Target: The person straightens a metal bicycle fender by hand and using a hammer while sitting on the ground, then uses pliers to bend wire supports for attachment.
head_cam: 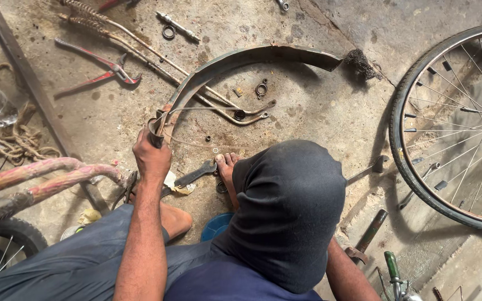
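My left hand (150,153) is closed around the lower end of a long curved metal bicycle mudguard (241,58), which arcs up and to the right across the concrete floor. Thin wire stays (235,108) run from the mudguard near my hand. A bare foot (227,167) rests just right of that hand, beside a dark wrench (193,175). A head under dark cloth (288,212) fills the middle of the view. Only my right forearm (344,273) shows at the bottom; the hand itself is hidden.
A spoked bicycle wheel (458,128) lies at the right. Red-handled pliers (99,69), a bolt (177,25) and small washers (261,88) are scattered on the floor. Worn pink frame tubes (46,178) and rope (6,139) sit at the left, a spanner (372,167) at the right.
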